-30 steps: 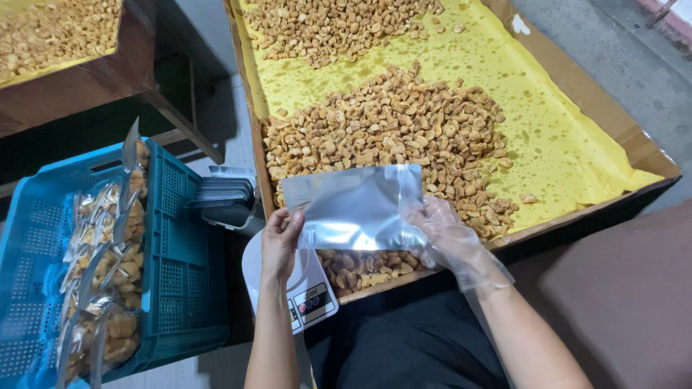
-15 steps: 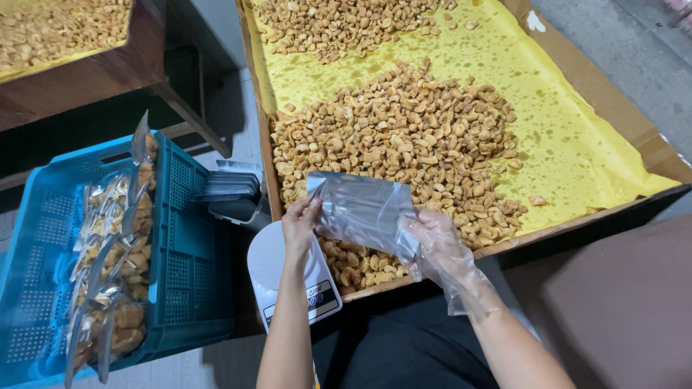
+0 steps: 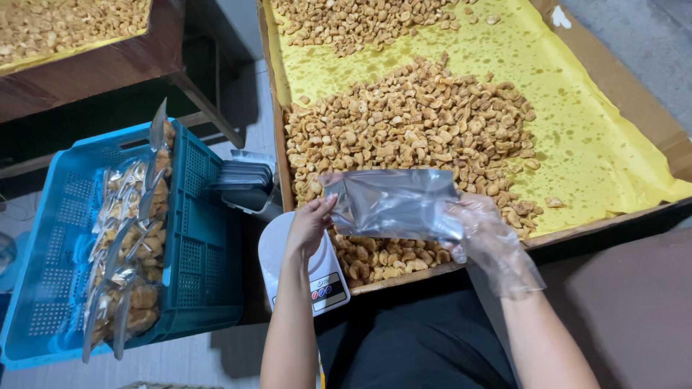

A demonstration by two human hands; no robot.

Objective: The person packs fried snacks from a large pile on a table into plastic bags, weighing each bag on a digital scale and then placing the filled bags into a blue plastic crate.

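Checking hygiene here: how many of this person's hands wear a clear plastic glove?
1. The right hand wears a clear plastic glove; the left hand is bare. Both hold the silvery plastic pouch over the yellow-lined wooden tray.

The round white kitchen scale [image 3: 288,252] is partly covered by the bare left hand [image 3: 308,225]; the blue perforated plastic crate [image 3: 202,252] is cut off at the left edge.

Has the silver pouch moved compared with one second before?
Yes. The silver pouch shifted slightly right, away from the blue crate, over the snack tray's near edge.
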